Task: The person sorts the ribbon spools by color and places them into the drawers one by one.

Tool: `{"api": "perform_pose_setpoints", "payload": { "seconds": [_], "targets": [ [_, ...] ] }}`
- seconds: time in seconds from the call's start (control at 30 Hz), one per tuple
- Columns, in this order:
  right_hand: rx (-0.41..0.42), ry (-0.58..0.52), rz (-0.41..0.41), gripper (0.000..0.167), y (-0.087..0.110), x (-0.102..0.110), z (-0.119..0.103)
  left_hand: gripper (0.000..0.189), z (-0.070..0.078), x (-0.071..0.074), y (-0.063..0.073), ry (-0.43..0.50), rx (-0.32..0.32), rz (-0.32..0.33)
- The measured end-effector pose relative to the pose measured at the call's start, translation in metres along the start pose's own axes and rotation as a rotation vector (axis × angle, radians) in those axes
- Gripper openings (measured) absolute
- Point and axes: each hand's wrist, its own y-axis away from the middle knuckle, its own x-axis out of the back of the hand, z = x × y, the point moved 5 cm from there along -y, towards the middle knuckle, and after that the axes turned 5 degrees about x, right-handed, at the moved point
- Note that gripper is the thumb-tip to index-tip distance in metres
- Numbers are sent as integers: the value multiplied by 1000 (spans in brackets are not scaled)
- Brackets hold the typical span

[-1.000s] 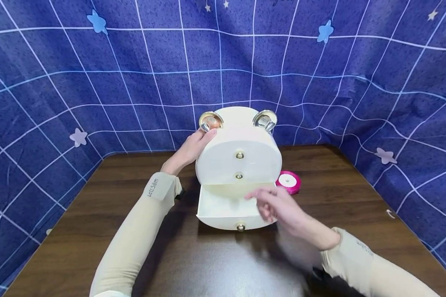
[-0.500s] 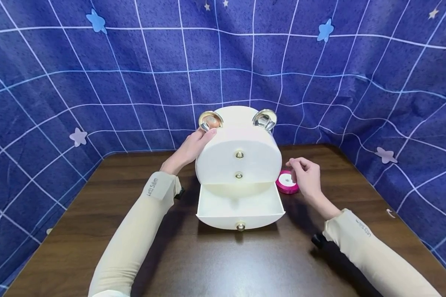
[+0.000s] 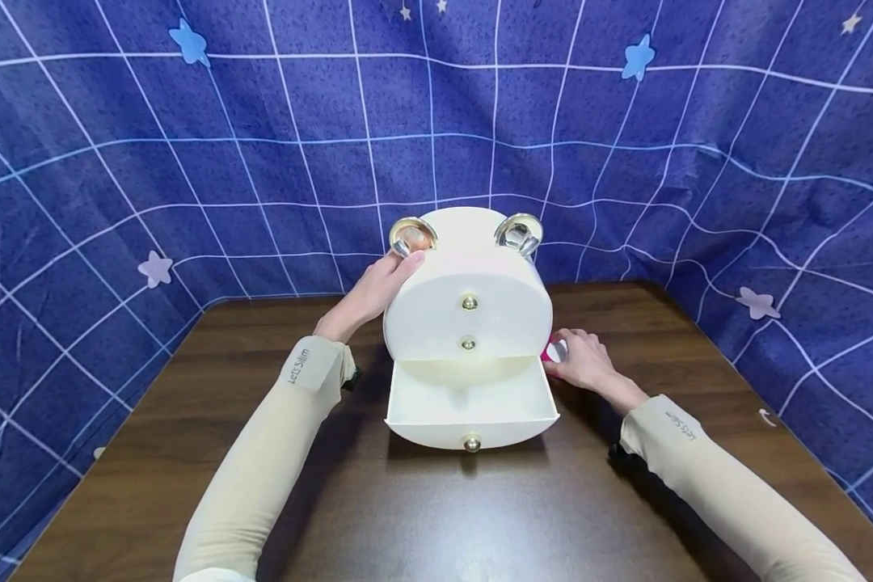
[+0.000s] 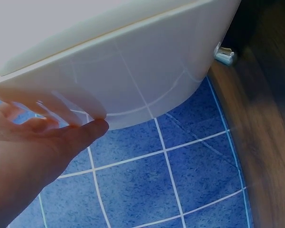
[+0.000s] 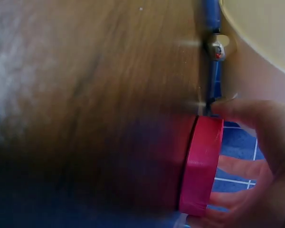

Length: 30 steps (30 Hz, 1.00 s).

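Observation:
A white rounded storage box (image 3: 468, 315) with gold knobs and two metallic ear-like pieces stands on the table. Its bottom drawer (image 3: 473, 400) is pulled out, with nothing visible inside. My left hand (image 3: 373, 295) rests against the box's upper left side, just below the left ear piece (image 3: 412, 236); in the left wrist view the thumb (image 4: 88, 133) touches the glossy wall. Right of the box, my right hand (image 3: 584, 360) grips a pink ribbon spool (image 5: 203, 166) with a white centre. The hand covers much of the spool in the head view.
The brown wooden table (image 3: 262, 388) extends around the box. A blue grid-patterned curtain (image 3: 298, 121) with stars hangs close behind it. A small white hook-shaped piece (image 3: 767, 417) lies near the right edge.
My right hand has moved from over the open drawer, rightward to the ribbon spool, and come down around it. The left hand and the box have stayed still.

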Motion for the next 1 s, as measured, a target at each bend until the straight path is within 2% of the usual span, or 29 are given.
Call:
{"api": "perform_pose_setpoints", "payload": {
  "seconds": [0.2, 0.43, 0.63, 1.0],
  "targets": [
    [-24, 14, 1, 50, -2, 3, 4, 59, 1, 0, -1, 18, -6, 6],
    [-36, -48, 46, 50, 7, 11, 5, 58, 1, 0, -1, 19, -1, 7],
    [-28, -74, 76, 50, 22, 26, -3, 59, 1, 0, 0, 16, 6, 0],
    [19, -53, 123, 46, 42, 61, -29, 59, 0, 0, 0, 15, 7, 6]
  ]
}}
